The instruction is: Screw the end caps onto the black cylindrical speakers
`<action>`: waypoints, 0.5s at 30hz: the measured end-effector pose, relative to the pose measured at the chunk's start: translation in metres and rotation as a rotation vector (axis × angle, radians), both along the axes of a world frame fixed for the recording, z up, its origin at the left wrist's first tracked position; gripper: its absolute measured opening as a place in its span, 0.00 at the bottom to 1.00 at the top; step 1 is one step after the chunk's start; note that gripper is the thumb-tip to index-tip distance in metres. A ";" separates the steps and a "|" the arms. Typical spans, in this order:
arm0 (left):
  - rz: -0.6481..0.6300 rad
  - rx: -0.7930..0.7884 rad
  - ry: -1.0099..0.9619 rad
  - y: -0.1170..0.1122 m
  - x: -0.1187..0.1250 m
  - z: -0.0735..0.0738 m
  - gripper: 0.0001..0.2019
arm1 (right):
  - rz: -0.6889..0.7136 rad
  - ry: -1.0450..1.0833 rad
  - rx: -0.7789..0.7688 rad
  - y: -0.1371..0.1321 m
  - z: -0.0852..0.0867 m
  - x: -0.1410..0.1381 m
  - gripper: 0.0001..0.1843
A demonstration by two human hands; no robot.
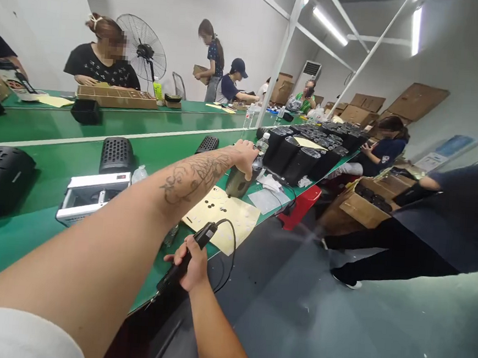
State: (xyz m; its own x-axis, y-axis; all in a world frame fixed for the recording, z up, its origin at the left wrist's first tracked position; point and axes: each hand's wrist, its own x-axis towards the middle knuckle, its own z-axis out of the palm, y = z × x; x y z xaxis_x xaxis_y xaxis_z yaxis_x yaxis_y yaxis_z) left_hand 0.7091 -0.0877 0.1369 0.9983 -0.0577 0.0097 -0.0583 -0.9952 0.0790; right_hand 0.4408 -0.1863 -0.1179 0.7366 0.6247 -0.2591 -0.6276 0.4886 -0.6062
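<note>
My left arm, tattooed on the forearm, reaches far across the green bench (pixel 36 229). My left hand (pixel 247 155) is closed over the top of an olive-grey cup-shaped container (pixel 235 183) standing upright beside a yellow sheet (pixel 223 216) dotted with small black pads. My right hand (pixel 193 263) sits near the bench's front edge, wrapped round a black corded electric screwdriver (pixel 187 255), its cable looping over the yellow sheet.
A white open device (pixel 91 195) and black perforated housings (pixel 117 154) lie on the bench. Black units (pixel 303 151) crowd its far end by a water bottle (pixel 261 147). Other people work opposite and on the right beside cardboard boxes (pixel 365 203). A red stool (pixel 301 203) stands in the aisle.
</note>
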 end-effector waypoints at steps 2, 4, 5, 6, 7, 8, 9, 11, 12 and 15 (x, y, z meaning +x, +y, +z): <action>0.029 -0.086 -0.017 0.000 -0.029 0.004 0.66 | -0.019 0.021 -0.004 -0.001 0.003 -0.002 0.41; 0.103 -0.241 -0.072 0.003 -0.070 0.015 0.60 | -0.042 0.032 -0.014 -0.002 0.007 -0.005 0.39; 0.143 -0.328 -0.127 0.006 -0.095 0.023 0.58 | -0.055 0.032 -0.020 -0.002 0.009 -0.006 0.37; 0.182 -0.413 -0.202 0.011 -0.123 0.031 0.55 | -0.068 0.029 -0.025 -0.002 0.011 -0.007 0.36; 0.213 -0.494 -0.293 0.016 -0.155 0.040 0.51 | -0.081 0.024 -0.031 -0.003 0.013 -0.008 0.35; 0.235 -0.573 -0.386 0.022 -0.190 0.048 0.48 | -0.092 0.015 -0.037 -0.003 0.015 -0.009 0.34; 0.258 -0.648 -0.472 0.028 -0.229 0.053 0.44 | -0.103 0.005 -0.044 -0.004 0.017 -0.010 0.33; 0.289 -0.818 -0.609 0.039 -0.317 0.054 0.36 | -0.125 -0.023 -0.062 -0.005 0.020 -0.013 0.30; 0.308 -0.926 -0.628 0.044 -0.363 0.048 0.36 | -0.136 -0.042 -0.071 -0.006 0.021 -0.014 0.29; 0.438 -1.257 -0.692 0.048 -0.503 0.008 0.33 | -0.167 -0.128 -0.092 -0.009 0.020 -0.017 0.27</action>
State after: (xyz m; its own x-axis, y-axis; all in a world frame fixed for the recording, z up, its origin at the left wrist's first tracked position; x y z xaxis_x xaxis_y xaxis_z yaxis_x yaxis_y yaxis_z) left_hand 0.2066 -0.0398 0.1450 0.7113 0.6407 0.2893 -0.1645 -0.2484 0.9546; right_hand 0.4235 -0.1954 -0.0978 0.8582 0.4696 -0.2071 -0.4578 0.5179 -0.7226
